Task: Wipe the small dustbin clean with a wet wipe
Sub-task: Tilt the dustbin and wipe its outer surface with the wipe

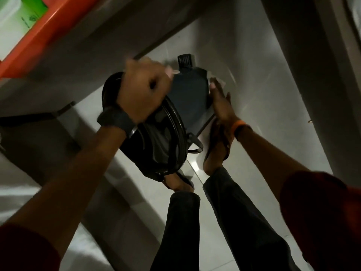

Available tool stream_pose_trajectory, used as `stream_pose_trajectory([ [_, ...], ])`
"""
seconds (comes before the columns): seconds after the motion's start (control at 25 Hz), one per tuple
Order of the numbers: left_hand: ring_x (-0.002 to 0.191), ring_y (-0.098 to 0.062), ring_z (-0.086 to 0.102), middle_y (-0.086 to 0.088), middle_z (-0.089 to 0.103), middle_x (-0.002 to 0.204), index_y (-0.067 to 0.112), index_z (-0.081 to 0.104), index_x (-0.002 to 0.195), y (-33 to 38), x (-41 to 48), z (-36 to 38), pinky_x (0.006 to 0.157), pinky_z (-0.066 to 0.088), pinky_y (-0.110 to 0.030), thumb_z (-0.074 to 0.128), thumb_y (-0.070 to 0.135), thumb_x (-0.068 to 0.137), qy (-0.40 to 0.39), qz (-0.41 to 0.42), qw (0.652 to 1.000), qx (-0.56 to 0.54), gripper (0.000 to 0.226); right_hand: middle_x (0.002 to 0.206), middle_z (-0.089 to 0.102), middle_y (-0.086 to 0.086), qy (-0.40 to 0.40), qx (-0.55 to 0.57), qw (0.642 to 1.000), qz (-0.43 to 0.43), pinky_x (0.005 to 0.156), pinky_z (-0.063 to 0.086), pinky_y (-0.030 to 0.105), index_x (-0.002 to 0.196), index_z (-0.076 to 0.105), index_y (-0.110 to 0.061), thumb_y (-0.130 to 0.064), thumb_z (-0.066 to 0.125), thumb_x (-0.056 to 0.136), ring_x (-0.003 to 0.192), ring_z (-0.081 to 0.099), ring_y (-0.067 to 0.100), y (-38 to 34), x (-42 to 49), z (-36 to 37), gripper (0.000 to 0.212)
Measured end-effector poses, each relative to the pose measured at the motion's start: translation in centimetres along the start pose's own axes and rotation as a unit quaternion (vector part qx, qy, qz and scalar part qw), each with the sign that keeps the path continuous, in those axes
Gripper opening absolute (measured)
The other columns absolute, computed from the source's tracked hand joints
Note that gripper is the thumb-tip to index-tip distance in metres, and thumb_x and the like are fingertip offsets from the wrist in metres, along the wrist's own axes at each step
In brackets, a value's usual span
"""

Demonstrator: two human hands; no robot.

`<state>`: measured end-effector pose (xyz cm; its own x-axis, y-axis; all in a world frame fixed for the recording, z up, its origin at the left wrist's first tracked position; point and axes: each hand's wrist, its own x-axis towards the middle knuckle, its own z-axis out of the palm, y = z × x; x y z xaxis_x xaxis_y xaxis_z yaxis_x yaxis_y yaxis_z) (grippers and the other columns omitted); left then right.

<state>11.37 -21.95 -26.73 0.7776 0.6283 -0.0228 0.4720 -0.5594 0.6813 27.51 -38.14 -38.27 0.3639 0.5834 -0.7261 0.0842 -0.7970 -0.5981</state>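
The small black dustbin (189, 98) is tilted off the floor, its round rim and lid (156, 145) toward me and its foot pedal (184, 59) pointing away. My left hand (143, 90), blurred, grips the bin's upper left side near the rim. My right hand (220, 102) lies flat along the bin's right side. A thin whitish wet wipe (218, 81) shows under its fingertips, pressed against the bin. Most of the wipe is hidden by the fingers.
An orange-edged surface (58, 26) at the top left carries a green and white pack (21, 18). My feet in sandals (214, 153) stand on the pale tiled floor (263, 94) below the bin. A dark metal leg (62, 112) is at the left, and a wall edge (304, 55) at the right.
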Motion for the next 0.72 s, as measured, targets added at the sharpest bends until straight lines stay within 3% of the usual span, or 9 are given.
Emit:
stream_pose_trajectory([
  [0.08, 0.067, -0.022, 0.049, -0.006, 0.051, 0.060, 0.012, 0.051, 0.061, 1.9, -1.7, 1.3, 0.077, 0.037, -0.036, 0.052, 0.023, 0.097, -0.039, 0.156, 0.983, 0.089, 0.037, 0.173, 0.009, -0.003, -0.036, -0.035, 0.997, 0.064, 0.129, -0.013, 0.041, 0.164, 0.011, -0.025, -0.046, 0.009, 0.109, 0.161, 0.004, 0.016, -0.4, 3.0, -1.5, 0.058],
  [0.12, 0.066, -0.022, 0.050, -0.005, 0.049, 0.058, 0.014, 0.049, 0.060, 2.2, -2.0, 1.6, 0.075, 0.036, -0.035, 0.053, 0.023, 0.096, -0.049, 0.164, 0.977, 0.126, 0.037, 0.173, 0.009, -0.002, -0.049, -0.046, 0.996, 0.060, 0.129, -0.012, 0.041, 0.164, 0.011, -0.024, -0.043, 0.010, 0.110, 0.161, 0.005, 0.016, -0.7, 3.4, -1.5, 0.057],
  [0.2, 0.062, -0.023, 0.051, 0.001, 0.042, 0.055, 0.018, 0.042, 0.056, 2.2, -1.2, 1.4, 0.068, 0.033, -0.033, 0.054, 0.026, 0.095, -0.062, 0.073, 0.983, 0.156, 0.041, 0.173, 0.009, 0.000, -0.048, -0.030, 0.998, 0.005, 0.130, -0.008, 0.042, 0.163, 0.013, -0.020, -0.036, 0.017, 0.111, 0.161, 0.004, 0.017, -1.4, 1.7, -0.8, 0.054],
  [0.32, 0.047, -0.018, 0.038, 0.002, 0.033, 0.048, 0.015, 0.038, 0.051, 0.6, 0.4, 0.4, 0.053, 0.021, -0.029, 0.056, 0.030, 0.090, -0.053, -0.083, 0.985, 0.142, 0.045, 0.173, 0.006, -0.008, -0.067, 0.022, 0.984, -0.163, 0.131, -0.006, 0.038, 0.163, 0.011, -0.027, -0.041, 0.020, 0.109, 0.161, 0.001, 0.012, -1.5, -6.4, 2.3, 0.057],
  [0.44, 0.043, -0.012, 0.028, 0.001, 0.028, 0.044, 0.008, 0.039, 0.049, -1.1, 0.6, 0.3, 0.046, 0.020, -0.024, 0.058, 0.028, 0.091, -0.043, -0.133, 0.986, 0.086, 0.050, 0.171, 0.002, -0.017, -0.100, -0.045, 0.946, -0.304, 0.130, -0.009, 0.033, 0.163, 0.010, -0.034, -0.034, 0.018, 0.109, 0.161, -0.001, 0.009, 0.1, -11.1, 3.9, 0.054],
  [0.52, 0.045, -0.009, 0.030, 0.001, 0.032, 0.043, 0.006, 0.041, 0.049, -2.3, 1.0, -0.1, 0.048, 0.022, -0.024, 0.058, 0.030, 0.094, -0.038, -0.152, 0.987, 0.029, 0.053, 0.172, 0.000, -0.014, -0.075, -0.086, 0.956, -0.269, 0.131, -0.008, 0.037, 0.162, 0.007, -0.032, -0.031, 0.018, 0.109, 0.161, -0.002, 0.009, 1.3, -8.9, 3.2, 0.054],
  [0.6, 0.048, -0.003, 0.033, 0.006, 0.040, 0.047, 0.008, 0.046, 0.053, -2.6, 1.4, -0.8, 0.053, 0.028, -0.022, 0.057, 0.028, 0.096, -0.005, -0.145, 0.988, -0.045, 0.048, 0.173, 0.005, -0.007, -0.022, -0.023, 0.992, -0.122, 0.132, -0.001, 0.045, 0.163, 0.008, -0.027, -0.036, 0.018, 0.109, 0.161, 0.002, 0.014, 1.5, -5.7, 2.3, 0.055],
  [0.64, 0.054, -0.001, 0.035, 0.008, 0.045, 0.054, 0.009, 0.050, 0.058, -2.2, 1.1, -1.0, 0.059, 0.030, -0.024, 0.056, 0.023, 0.096, 0.007, -0.103, 0.993, -0.053, 0.041, 0.173, 0.005, -0.006, -0.007, 0.020, 0.998, -0.054, 0.132, 0.001, 0.047, 0.164, 0.007, -0.026, -0.039, 0.018, 0.109, 0.161, 0.003, 0.015, 1.4, -4.3, 1.8, 0.057],
  [0.72, 0.066, -0.007, 0.038, -0.005, 0.051, 0.067, 0.010, 0.054, 0.067, -0.9, -0.6, -0.2, 0.069, 0.030, -0.025, 0.055, 0.018, 0.095, -0.004, 0.034, 0.999, 0.032, 0.029, 0.173, 0.003, -0.005, -0.014, 0.044, 0.999, -0.007, 0.132, 0.000, 0.047, 0.164, 0.003, -0.024, -0.044, 0.018, 0.109, 0.161, 0.001, 0.015, 0.9, -3.3, 1.8, 0.061],
])
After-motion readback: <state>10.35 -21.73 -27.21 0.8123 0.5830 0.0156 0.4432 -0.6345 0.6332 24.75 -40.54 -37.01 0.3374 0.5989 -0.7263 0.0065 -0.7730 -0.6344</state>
